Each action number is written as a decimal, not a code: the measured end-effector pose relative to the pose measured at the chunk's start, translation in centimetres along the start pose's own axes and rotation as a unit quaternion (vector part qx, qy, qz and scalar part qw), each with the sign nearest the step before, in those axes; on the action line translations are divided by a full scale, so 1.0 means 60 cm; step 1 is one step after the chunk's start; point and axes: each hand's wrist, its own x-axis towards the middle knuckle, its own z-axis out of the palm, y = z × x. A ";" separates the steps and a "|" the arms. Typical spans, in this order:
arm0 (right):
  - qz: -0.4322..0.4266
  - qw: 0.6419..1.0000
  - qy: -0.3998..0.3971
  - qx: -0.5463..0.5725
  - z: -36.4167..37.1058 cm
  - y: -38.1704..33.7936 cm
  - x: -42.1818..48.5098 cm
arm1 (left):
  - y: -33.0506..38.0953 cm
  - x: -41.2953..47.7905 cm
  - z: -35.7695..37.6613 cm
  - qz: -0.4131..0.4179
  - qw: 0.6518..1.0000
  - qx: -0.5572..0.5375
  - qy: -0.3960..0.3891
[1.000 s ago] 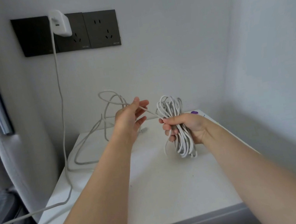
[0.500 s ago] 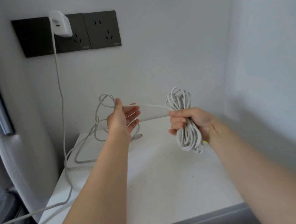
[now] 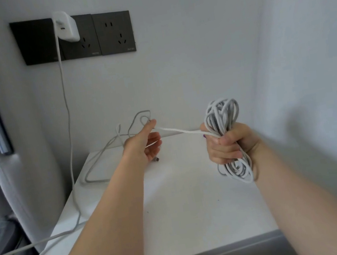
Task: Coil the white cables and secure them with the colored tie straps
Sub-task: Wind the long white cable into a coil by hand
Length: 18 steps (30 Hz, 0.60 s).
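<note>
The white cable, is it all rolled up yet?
Partly. The right hand grips a coiled bundle, but a loose strand runs to the left hand.

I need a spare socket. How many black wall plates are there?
3, side by side on the wall: the left plate, the middle plate partly behind the white charger, and the right plate, its sockets free. None seems hidden.

Two bare forearms, the left forearm (image 3: pixel 110 213) and the right forearm (image 3: pixel 306 193), are seen over the white tabletop (image 3: pixel 184 191). The left hand (image 3: pixel 143 144) and the right hand (image 3: pixel 226 147) are bare as well. Short, rounded nails are shown on the right hand. A small purple speck is seen at its uppermost finger, towards the tabletop's back edge; whether it is nail polish cannot be told.
</note>
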 end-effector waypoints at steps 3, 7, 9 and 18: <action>-0.022 0.999 -0.041 0.010 0.010 -0.009 -0.007 | 0.005 0.012 -0.021 -0.020 0.997 -0.072 0.033; -0.036 0.999 -0.027 0.022 0.007 -0.017 -0.011 | 0.004 0.032 -0.051 -0.014 0.994 -0.084 0.071; -0.035 0.999 0.004 0.011 -0.002 -0.013 -0.006 | 0.003 0.030 -0.043 0.022 0.996 -0.026 0.081; -0.070 0.979 0.187 0.033 -0.030 -0.006 0.004 | 0.015 -0.002 -0.018 0.372 0.890 0.139 0.224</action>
